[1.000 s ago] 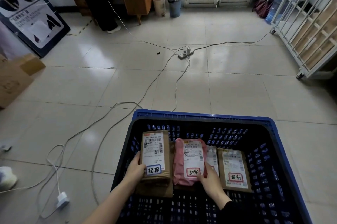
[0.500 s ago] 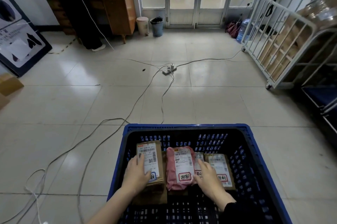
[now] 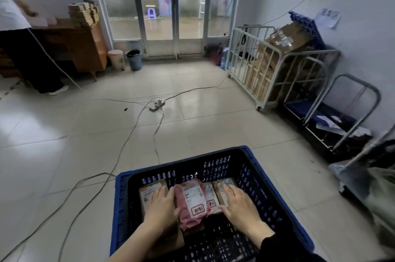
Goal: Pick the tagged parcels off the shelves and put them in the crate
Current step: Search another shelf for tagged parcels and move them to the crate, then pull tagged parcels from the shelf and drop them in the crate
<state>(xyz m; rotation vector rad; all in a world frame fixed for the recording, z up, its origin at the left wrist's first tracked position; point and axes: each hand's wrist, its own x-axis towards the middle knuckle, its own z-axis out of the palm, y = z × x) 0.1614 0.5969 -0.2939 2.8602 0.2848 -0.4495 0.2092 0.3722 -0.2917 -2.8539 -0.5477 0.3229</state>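
Blue crate point(image 3: 118, 197) | step: pressing brown parcels point(image 3: 147, 192) flat beside pink parcel point(image 3: 192, 199) | left hand point(image 3: 159, 205), right hand point(image 3: 240, 206) both flat-fingered, clamping nothing | next: guess lift off, fetch more

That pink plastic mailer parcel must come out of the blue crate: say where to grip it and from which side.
Probably best to pinch the near short end of the pink plastic mailer parcel, from the person's side. It lies flat, label up; the left hand and a brown cardboard parcel flank one long side, more parcels the other; only the near end is free.
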